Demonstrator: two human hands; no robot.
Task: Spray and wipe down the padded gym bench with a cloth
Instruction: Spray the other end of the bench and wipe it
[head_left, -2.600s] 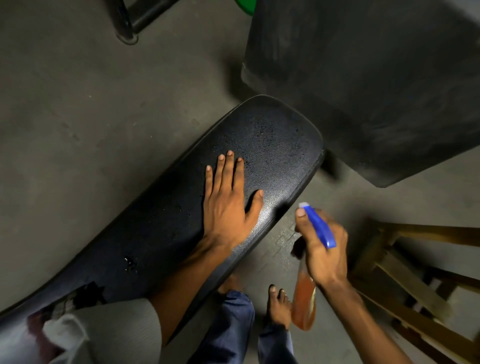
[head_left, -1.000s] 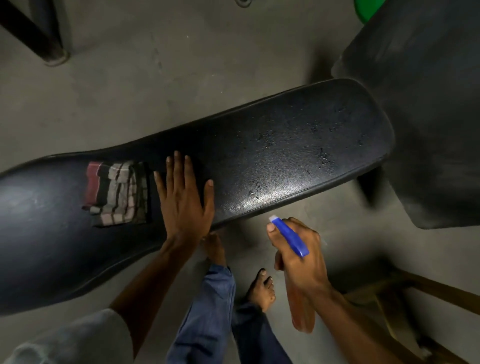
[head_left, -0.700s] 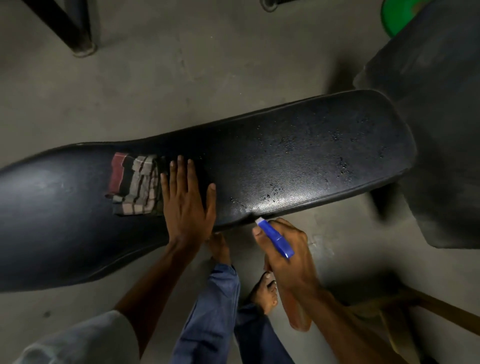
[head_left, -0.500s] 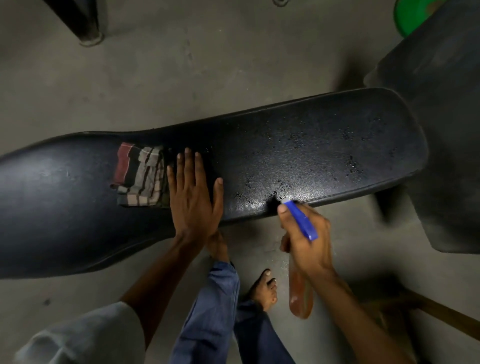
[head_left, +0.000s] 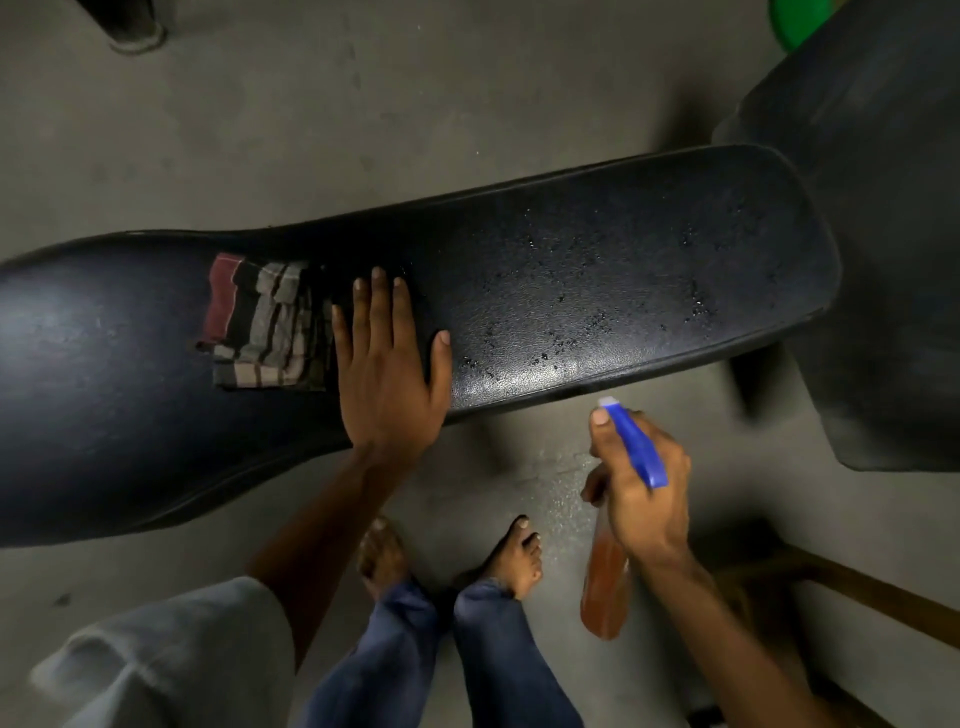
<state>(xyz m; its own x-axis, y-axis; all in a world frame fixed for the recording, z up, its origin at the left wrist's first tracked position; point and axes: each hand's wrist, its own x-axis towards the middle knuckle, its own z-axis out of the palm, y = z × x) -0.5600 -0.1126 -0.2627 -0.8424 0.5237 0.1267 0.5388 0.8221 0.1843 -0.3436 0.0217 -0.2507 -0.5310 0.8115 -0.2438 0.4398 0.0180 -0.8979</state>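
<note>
While L hand rests flat: 1 bench, 1 cloth, 1 bottle.

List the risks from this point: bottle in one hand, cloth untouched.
1. The spray bottle in the right hand sits off the bench pad's edge; more spray may land on the floor, already wet near bare feet.
2. The left hand lies flat beside the striped cloth, not on it; droplets could run off the pad before they are wiped.
</note>
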